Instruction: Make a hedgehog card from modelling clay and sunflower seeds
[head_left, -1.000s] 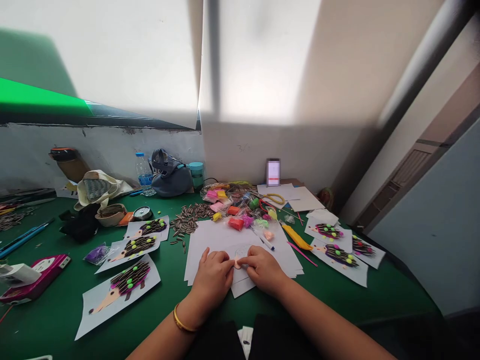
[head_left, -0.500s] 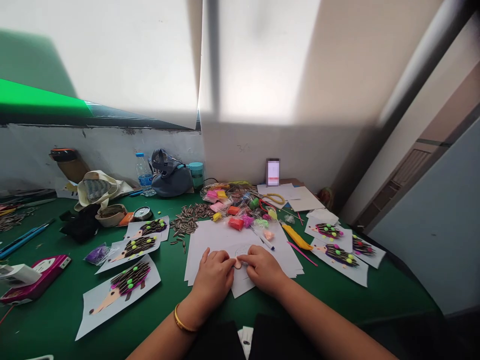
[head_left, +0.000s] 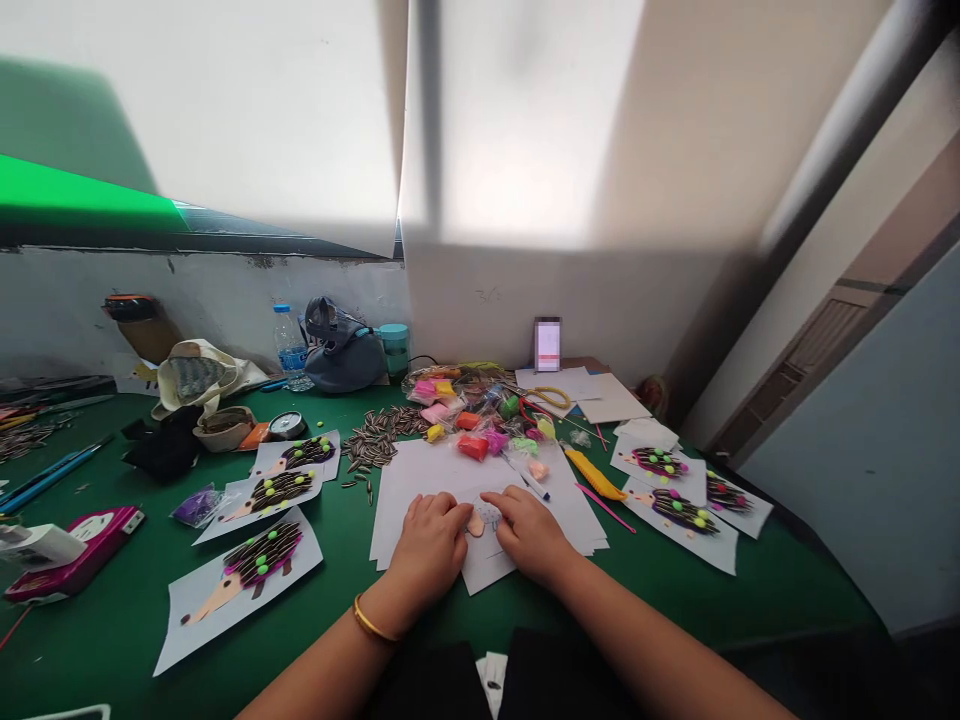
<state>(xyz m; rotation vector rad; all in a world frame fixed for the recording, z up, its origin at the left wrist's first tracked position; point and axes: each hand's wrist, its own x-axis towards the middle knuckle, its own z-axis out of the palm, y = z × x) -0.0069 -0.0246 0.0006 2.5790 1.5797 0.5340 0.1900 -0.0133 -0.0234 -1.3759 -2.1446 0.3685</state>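
Note:
A small flattened peach piece of modelling clay [head_left: 475, 524] lies on a white sheet [head_left: 486, 572] that bears a dotted line drawing. My left hand [head_left: 431, 538] rests on the paper, palm down and fingers loosely bent. Its fingertips touch the left edge of the clay. On the other side, my right hand [head_left: 529, 534] lies with its index finger stretched out over the drawing, just right of the clay and apart from it. Its other fingers are bent under and partly hidden. Neither hand grips anything that I can see.
Bagged coloured clay [head_left: 472, 446] and sunflower seeds [head_left: 379, 436] lie beyond the papers. A marker [head_left: 535, 486], yellow cutter [head_left: 594, 474] and pink tool [head_left: 606, 508] are to the right. Finished hedgehog pictures [head_left: 238, 590] lie on both sides. A phone [head_left: 548, 345] leans on the wall.
My right index finger has drawn back from the clay, up and to the right, uncovering more of the drawing. My left hand has shifted slightly; the clay stays on the paper.

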